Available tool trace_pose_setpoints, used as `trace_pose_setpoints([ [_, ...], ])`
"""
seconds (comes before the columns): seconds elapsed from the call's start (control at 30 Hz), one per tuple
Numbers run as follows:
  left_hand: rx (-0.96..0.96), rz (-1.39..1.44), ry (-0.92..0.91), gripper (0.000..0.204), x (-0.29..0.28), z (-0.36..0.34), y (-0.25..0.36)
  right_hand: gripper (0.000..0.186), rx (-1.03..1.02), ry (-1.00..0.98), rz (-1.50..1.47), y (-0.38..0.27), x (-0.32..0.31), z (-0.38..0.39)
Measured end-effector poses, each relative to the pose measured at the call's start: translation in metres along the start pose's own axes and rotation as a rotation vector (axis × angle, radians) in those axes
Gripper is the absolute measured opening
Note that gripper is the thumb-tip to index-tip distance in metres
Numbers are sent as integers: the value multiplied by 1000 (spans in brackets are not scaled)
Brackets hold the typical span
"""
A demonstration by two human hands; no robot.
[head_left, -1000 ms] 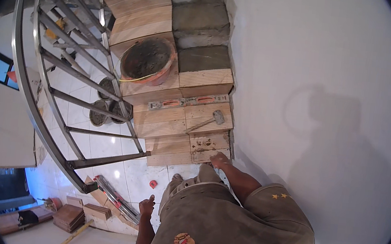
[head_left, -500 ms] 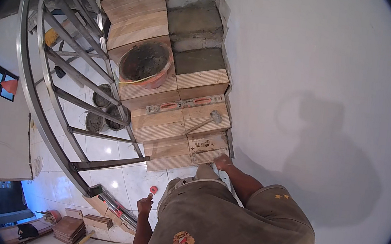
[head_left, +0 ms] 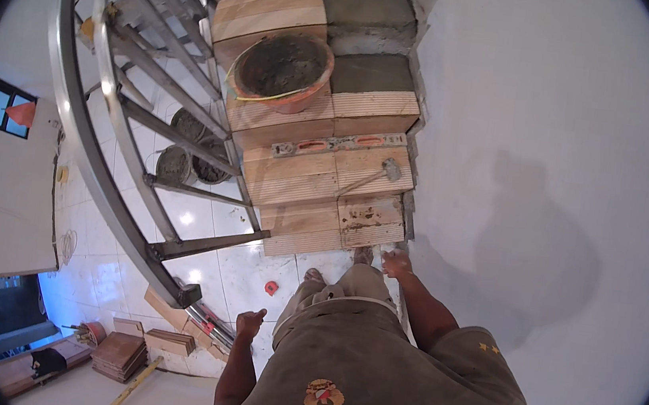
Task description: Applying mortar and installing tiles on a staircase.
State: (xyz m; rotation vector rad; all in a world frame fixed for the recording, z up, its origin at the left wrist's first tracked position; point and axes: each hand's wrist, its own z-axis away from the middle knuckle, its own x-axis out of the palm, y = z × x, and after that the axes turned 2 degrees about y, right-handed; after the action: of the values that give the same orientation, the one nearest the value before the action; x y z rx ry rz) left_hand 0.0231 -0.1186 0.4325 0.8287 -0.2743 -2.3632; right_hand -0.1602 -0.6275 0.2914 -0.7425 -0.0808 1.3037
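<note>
My left hand (head_left: 250,322) hangs over the floor at my left side, its fingers curled in and the thumb sticking out. Nothing shows in it. A small red tape measure (head_left: 271,288) lies on the floor tiles ahead of that hand, apart from it. Beside the wall and just short of the lowest step, my right hand (head_left: 395,263) is closed, with no object visible in it. A mallet (head_left: 376,176) rests on the wood-look tiled step (head_left: 294,187) further ahead. Behind it a long spirit level (head_left: 339,146) lies across the same step.
An orange bucket of mortar (head_left: 288,102) stands on a higher step, below bare cement steps (head_left: 371,76). A metal railing (head_left: 99,141) curves along the left. Beyond it are several mortar buckets (head_left: 175,163). Stacked tiles (head_left: 120,355) lie at lower left. A white wall (head_left: 543,107) bounds the right.
The stairs and buckets have shifted up and right in view. Both hands have moved back from the stairs; the left is now further from the tape measure. My shoes show now.
</note>
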Motion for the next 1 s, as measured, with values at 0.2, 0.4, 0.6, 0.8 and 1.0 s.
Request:
trace_pose_setpoints([
  [0.2,51,-146,47,53,-48,-41,-35,32,223,49,-134,-56,42,89],
  [0.4,147,-17,22,51,-48,-63,-1,34,258,164,-38,-42,36,132],
  [0.6,105,60,-34,47,-38,-62,-22,33,271,177,-175,-65,44,142],
  [0.8,41,-5,-99,45,-27,-72,-34,32,206,200,-265,-72,31,147],
  [1.0,28,141,2,44,-11,-87,4,30,230,201,-314,-47,2,133],
])
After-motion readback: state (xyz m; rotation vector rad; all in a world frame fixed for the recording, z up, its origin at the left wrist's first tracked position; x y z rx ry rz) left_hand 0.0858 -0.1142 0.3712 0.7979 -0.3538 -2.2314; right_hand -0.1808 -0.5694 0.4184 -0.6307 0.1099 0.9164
